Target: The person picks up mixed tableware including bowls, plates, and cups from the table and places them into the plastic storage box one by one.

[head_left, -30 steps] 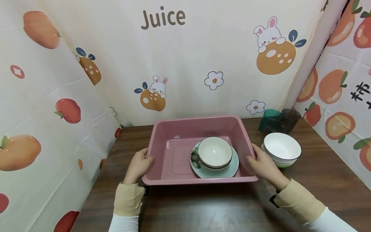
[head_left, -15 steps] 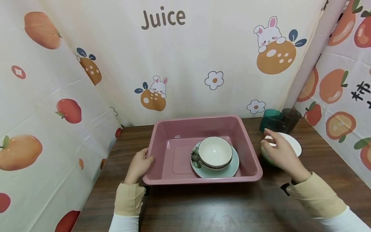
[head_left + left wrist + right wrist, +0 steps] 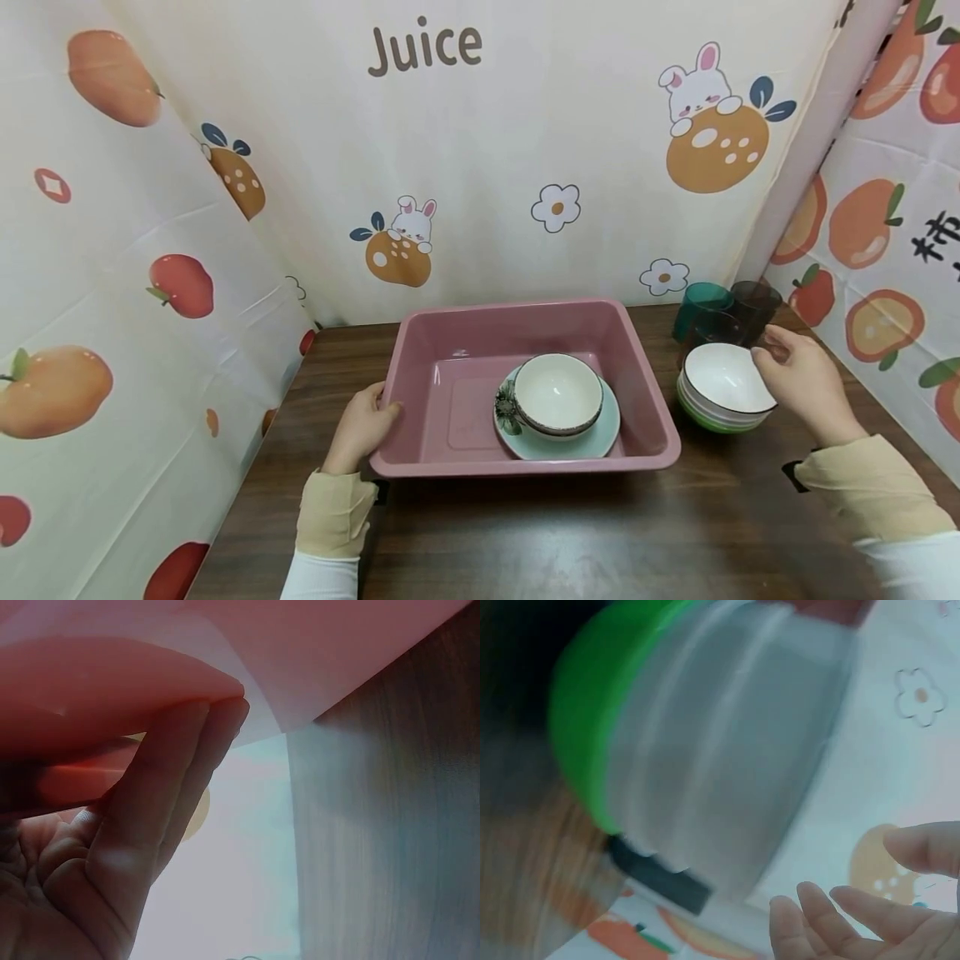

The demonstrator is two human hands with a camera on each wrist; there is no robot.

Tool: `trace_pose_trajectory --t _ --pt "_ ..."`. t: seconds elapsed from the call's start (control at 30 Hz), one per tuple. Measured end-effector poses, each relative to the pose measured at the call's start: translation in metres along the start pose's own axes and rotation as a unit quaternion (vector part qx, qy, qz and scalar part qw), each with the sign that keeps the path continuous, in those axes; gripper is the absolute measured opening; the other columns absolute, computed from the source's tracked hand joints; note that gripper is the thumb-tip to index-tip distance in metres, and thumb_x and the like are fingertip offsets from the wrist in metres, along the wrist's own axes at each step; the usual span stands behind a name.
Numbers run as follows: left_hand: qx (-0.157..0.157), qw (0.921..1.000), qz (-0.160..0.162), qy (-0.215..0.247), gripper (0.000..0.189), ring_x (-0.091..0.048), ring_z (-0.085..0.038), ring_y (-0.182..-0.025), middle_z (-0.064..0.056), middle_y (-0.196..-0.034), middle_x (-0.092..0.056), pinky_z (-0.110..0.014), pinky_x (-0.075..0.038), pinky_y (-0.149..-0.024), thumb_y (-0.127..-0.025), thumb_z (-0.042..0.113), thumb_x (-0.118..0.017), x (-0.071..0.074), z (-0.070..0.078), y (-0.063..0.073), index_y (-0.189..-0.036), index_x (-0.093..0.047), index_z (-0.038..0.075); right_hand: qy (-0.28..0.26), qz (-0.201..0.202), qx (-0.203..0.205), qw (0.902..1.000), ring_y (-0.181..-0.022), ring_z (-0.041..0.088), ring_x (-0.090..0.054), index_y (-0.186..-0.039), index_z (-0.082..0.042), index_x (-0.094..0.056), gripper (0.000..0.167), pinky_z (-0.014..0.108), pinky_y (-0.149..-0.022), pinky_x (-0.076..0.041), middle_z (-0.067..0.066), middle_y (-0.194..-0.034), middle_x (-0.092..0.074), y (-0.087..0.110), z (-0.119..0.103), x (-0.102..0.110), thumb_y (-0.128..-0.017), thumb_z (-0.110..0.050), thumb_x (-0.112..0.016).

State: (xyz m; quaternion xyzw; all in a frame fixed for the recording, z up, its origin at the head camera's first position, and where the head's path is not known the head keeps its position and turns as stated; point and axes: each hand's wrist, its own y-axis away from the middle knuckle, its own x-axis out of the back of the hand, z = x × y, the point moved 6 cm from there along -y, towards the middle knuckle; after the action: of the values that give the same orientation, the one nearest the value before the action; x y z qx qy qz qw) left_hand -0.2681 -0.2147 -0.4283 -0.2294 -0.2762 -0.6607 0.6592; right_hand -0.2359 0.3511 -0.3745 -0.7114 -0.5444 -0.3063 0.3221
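Note:
A pink plastic basin point(image 3: 427, 392) sits on the table, holding a pale blue plate point(image 3: 596, 440) with a white bowl point(image 3: 557, 392) on it. My left hand point(image 3: 363, 427) grips the basin's left rim, thumb over the edge; in the left wrist view its fingers point(image 3: 169, 772) curl against the outer side. At the right stands a stack of bowls point(image 3: 727, 379), white on top and green at the bottom. By the stack's right rim is my right hand point(image 3: 810, 383). Its fingers and thumb are spread apart in the right wrist view, with a gap to the bowls point(image 3: 727, 735).
Behind the bowl stack stand a teal cup point(image 3: 690, 308) and dark see-through cups point(image 3: 756, 304). A dark wooden table point(image 3: 525, 533) lies beneath everything. Printed cloth point(image 3: 480, 150) hangs along the back and both sides.
My right hand has let go of the basin's right rim and moved right, across the bowl stack to its far side. The left hand keeps its grip on the basin.

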Motion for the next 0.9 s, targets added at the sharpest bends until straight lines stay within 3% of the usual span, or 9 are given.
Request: trace_pose_trajectory --t 0.27,0.57,0.9 --pt "-0.005 1.0000 0.003 -0.006 0.048 -0.066 -0.018 -0.077 -0.018 -0.098 -0.071 -0.029 -0.052 -0.066 -0.091 0.014 -0.058 0.000 0.001 0.000 -0.134 -0.053 -0.005 0.027 -0.011 -0.027 0.9992 -0.109 0.056 -0.050 -0.137 0.022 -0.034 0.061 0.062 -0.082 -0.044 0.044 -0.124 -0.049 -0.005 0.025 -0.006 -0.100 -0.025 -0.043" --pt "-0.003 1.0000 0.000 0.000 0.048 -0.066 -0.018 -0.077 -0.019 -0.098 -0.071 -0.029 -0.052 -0.066 -0.091 0.014 -0.058 -0.001 0.000 0.000 -0.135 -0.052 -0.005 0.052 -0.021 -0.058 0.9967 -0.096 0.048 -0.054 -0.122 0.018 -0.055 0.047 0.046 -0.067 -0.047 0.040 -0.117 -0.056 -0.009 0.041 -0.011 -0.099 -0.023 -0.048" --pt "0.001 1.0000 -0.005 -0.003 0.049 -0.067 -0.018 -0.079 -0.019 -0.100 -0.071 -0.029 -0.053 -0.067 -0.091 0.015 -0.057 -0.001 -0.001 -0.001 -0.136 -0.050 -0.005 0.060 -0.034 -0.062 0.9957 -0.091 0.047 -0.054 -0.117 0.021 -0.055 0.045 0.047 -0.066 -0.047 0.041 -0.113 -0.056 -0.013 0.050 -0.014 -0.098 -0.020 -0.053"
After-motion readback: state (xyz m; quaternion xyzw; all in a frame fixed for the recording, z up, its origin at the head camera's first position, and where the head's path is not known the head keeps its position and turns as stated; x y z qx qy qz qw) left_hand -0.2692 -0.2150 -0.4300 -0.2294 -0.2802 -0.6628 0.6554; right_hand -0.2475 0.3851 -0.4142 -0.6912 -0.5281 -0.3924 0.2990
